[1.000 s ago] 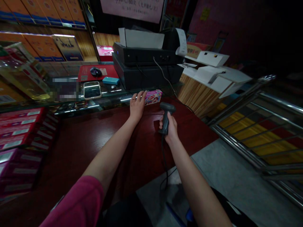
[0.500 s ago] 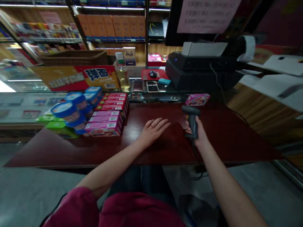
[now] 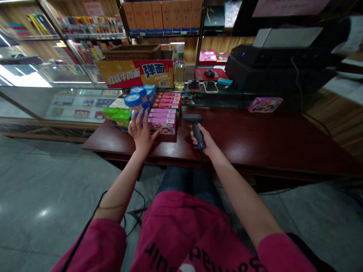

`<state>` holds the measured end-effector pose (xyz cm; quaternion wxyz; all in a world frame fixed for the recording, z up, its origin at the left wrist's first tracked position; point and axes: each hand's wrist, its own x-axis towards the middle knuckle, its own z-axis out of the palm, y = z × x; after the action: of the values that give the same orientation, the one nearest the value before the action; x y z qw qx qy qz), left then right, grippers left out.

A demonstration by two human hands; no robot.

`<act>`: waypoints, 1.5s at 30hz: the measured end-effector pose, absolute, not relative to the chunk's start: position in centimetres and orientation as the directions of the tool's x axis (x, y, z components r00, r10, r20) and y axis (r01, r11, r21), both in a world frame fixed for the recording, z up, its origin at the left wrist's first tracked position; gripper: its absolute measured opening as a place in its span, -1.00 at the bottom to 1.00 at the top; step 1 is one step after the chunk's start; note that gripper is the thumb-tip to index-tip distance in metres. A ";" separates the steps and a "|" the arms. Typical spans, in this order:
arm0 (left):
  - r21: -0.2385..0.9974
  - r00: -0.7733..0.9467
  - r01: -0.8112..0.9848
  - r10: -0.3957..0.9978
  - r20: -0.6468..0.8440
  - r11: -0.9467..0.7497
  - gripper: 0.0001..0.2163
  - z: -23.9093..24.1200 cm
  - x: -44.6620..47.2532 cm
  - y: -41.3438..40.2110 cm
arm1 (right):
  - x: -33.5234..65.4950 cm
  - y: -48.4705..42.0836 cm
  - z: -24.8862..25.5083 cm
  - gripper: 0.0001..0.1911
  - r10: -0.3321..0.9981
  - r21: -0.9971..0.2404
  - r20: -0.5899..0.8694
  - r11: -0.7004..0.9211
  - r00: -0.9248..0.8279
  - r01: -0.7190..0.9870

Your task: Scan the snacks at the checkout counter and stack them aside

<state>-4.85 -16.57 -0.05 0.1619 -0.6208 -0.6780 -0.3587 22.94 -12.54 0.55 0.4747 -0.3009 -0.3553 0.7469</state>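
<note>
My right hand (image 3: 204, 140) is closed round the grip of a dark barcode scanner (image 3: 195, 126), held above the dark red counter (image 3: 255, 139). My left hand (image 3: 140, 133) is raised with fingers spread, open, right in front of the blue-lidded tubs (image 3: 134, 102) and beside the stack of pink boxes (image 3: 163, 118). Green packs (image 3: 119, 115) lie left of the tubs. A single pink box (image 3: 264, 104) lies apart at the counter's far right.
Behind the counter runs a glass display case (image 3: 70, 94) bearing an orange carton (image 3: 136, 73), a bottle (image 3: 179, 71), a phone (image 3: 210, 86) and a mouse on a red pad (image 3: 210, 73). A black till and printer (image 3: 280, 56) stand at the right. Shelves line the back wall.
The view has swung left and back. My left hand left the single pink box, crossed the counter and now reaches the tubs and stacked boxes. My right hand keeps the scanner.
</note>
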 end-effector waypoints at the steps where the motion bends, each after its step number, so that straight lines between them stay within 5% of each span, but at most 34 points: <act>1: 0.288 -0.172 0.957 0.752 0.637 -0.025 -0.15 0.1 -5.3 -16.7 | 22.8 -12.6 0.5 -0.59 0.925 -0.828 -0.112 -0.289 -0.364 -0.480; 12: 0.211 0.161 0.899 0.736 0.657 -0.385 -0.67 -0.7 -5.8 -17.2 | 25.2 -15.0 -0.2 -0.54 0.952 -0.862 -0.020 -0.171 -0.305 -0.476; 22: 0.083 0.408 0.835 0.714 0.569 -0.543 -0.58 -0.8 3.1 -16.2 | 30.0 -16.8 -0.3 -0.55 0.999 -0.913 -0.012 -0.023 -0.030 -0.407; 29: 0.172 0.327 0.873 0.809 0.488 -0.457 -0.65 0.2 9.8 -11.5 | 33.3 -16.3 0.1 -0.61 0.995 -0.893 -0.033 0.015 0.098 -0.450; 45: 0.276 0.204 0.888 0.852 0.481 -0.368 -0.58 -0.1 10.3 -7.8 | 33.0 -16.6 0.1 -0.54 0.998 -0.918 -0.004 0.019 0.057 -0.397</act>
<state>10.28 -7.82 -0.09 0.0306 -0.7754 -0.5611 -0.2881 32.95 -16.63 0.14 0.6068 -0.4004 -0.3757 0.5747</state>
